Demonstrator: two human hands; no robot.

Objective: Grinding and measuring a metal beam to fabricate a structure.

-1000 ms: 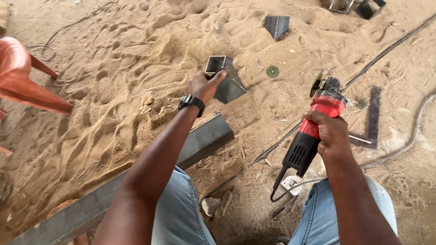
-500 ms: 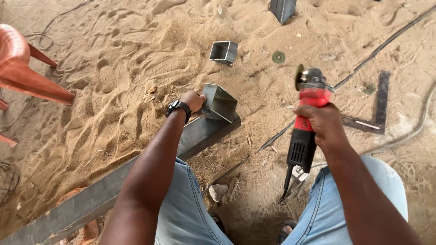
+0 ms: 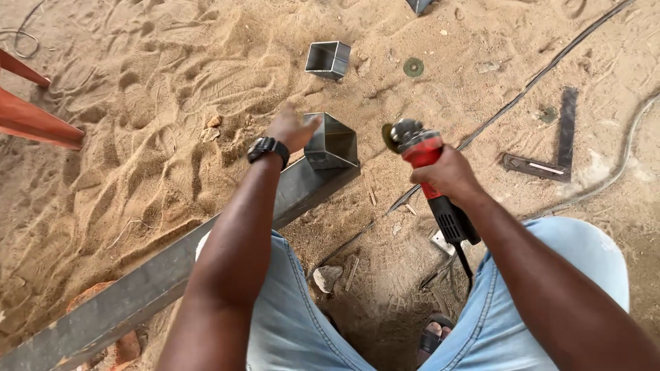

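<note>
Mid-frame, left hand [image 3: 292, 129] rests w/ fingers loosely spread on the cut end of the square steel tube [image 3: 206, 247], which runs from lower left up to centre. Right hand [image 3: 447, 175] is clenched round the red angle grinder [image 3: 426, 168], disc just beside that end; looks like lining up a cut. Next calls for steadying the tube. Sand floor [image 3: 137, 137] open left; cable [image 3: 522, 89] & steel square [image 3: 550, 148] crowd upper right.

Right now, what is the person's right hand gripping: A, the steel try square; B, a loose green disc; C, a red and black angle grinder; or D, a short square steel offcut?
C: the right hand wraps the red and black angle grinder, while the left hand rests on the end of the long square steel tube.
</note>
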